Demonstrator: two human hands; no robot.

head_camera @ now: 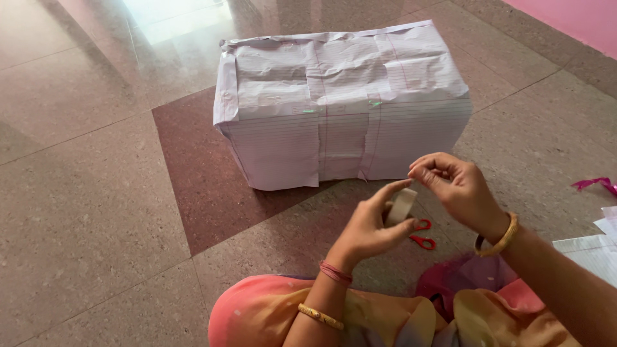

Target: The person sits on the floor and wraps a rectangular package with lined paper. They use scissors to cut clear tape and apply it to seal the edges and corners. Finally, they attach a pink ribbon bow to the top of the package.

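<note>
While the left hand (373, 225) clasps a tape roll (401, 205) upright before the paper-wrapped box (340, 103), the right hand (456, 189) pinches at its edge, fingers curled.

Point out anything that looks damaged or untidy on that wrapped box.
The box is covered in patched sheets of lined paper: its top is wrinkled, seams overlap unevenly, and the top left edge curls up. The left hand holds a tape roll.

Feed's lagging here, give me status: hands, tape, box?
Left hand gripping the tape roll. Right hand pinching at the roll's top edge. Paper-wrapped box on the floor ahead, untouched. Red scissors lie under the hands.
</note>
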